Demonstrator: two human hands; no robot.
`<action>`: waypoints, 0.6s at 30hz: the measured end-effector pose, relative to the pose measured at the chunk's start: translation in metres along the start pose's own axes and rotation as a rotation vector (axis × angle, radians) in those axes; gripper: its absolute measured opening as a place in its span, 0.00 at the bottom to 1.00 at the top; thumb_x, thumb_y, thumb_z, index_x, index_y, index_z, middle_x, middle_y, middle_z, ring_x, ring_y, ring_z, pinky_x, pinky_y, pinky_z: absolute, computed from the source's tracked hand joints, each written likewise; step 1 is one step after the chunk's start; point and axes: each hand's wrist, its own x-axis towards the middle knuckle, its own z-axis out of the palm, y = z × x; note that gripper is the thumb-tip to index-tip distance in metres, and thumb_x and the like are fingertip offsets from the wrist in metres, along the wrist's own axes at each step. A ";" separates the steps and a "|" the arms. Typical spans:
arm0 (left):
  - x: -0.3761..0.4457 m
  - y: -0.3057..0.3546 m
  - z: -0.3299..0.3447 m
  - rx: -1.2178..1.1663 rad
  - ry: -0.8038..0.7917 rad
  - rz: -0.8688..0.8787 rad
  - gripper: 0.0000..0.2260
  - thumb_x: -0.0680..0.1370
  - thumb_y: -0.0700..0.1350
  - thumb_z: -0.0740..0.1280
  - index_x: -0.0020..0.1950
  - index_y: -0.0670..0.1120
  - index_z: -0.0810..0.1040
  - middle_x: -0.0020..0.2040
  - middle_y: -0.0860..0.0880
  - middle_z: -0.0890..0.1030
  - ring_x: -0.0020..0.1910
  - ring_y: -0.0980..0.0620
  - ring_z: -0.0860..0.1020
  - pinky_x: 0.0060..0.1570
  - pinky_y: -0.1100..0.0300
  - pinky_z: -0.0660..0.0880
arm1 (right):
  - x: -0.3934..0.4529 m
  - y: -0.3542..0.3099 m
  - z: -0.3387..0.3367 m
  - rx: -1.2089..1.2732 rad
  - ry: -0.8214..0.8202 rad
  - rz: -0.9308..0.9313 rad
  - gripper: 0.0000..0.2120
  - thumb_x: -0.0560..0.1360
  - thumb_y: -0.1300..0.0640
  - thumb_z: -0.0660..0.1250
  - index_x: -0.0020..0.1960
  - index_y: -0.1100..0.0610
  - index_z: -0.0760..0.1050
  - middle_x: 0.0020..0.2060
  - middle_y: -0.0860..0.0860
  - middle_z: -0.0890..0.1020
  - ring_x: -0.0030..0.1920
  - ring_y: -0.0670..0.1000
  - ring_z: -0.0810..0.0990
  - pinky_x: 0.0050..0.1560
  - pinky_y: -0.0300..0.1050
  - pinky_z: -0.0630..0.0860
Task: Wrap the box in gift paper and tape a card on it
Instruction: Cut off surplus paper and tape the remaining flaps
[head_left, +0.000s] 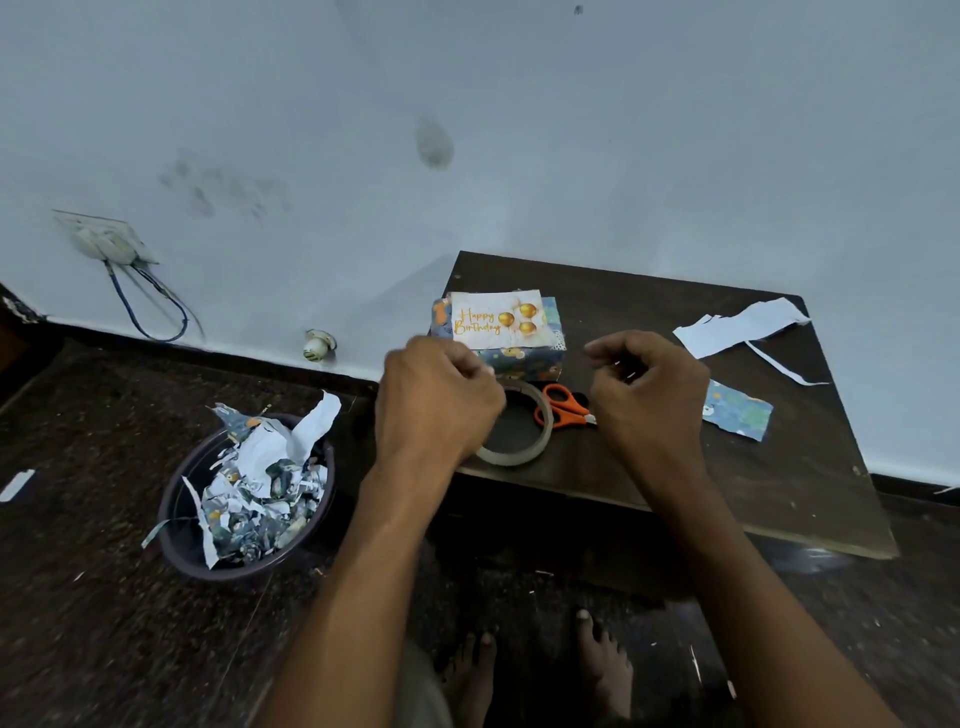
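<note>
Blue patterned box (524, 360), white card (498, 321) lettered gold — scissors (561, 406) handled orange.

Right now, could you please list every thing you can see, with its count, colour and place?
gift box: one, blue patterned wrap, far left part of the board
birthday card: one, white with gold print, on top of the gift box
tape roll: one, clear-beige, near edge of the board, partly under the left hand
scissors: one, orange handles, right of the tape roll
paper offcuts: several, white, far right of the board
gift-paper scrap: one, blue patterned, right of the right hand
board: one, dark brown, on the floor by the wall
bin: one, dark, full of paper scraps, on the floor at left
wall socket: one, white, with blue cable
hands: left hand and right hand, fingers curled, above the board; any tape between them cannot be made out
</note>
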 end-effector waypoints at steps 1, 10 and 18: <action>-0.010 0.001 0.003 0.057 -0.078 -0.021 0.06 0.73 0.45 0.74 0.36 0.49 0.85 0.33 0.54 0.83 0.35 0.56 0.82 0.40 0.57 0.82 | -0.003 0.001 -0.002 -0.008 -0.002 0.017 0.13 0.69 0.69 0.67 0.44 0.55 0.85 0.38 0.44 0.83 0.40 0.42 0.81 0.42 0.28 0.74; -0.038 0.015 0.040 0.505 -0.324 0.133 0.15 0.73 0.53 0.76 0.57 0.49 0.83 0.55 0.48 0.82 0.55 0.46 0.80 0.55 0.53 0.76 | -0.049 0.003 -0.019 0.030 -0.118 0.146 0.15 0.69 0.70 0.69 0.46 0.53 0.86 0.41 0.45 0.85 0.39 0.40 0.80 0.44 0.33 0.76; -0.039 0.011 0.023 0.255 -0.284 0.065 0.06 0.70 0.42 0.78 0.41 0.53 0.86 0.42 0.53 0.85 0.44 0.52 0.82 0.47 0.57 0.79 | -0.045 0.006 -0.014 0.133 -0.138 0.085 0.13 0.71 0.64 0.74 0.52 0.49 0.83 0.47 0.45 0.84 0.49 0.44 0.81 0.51 0.43 0.78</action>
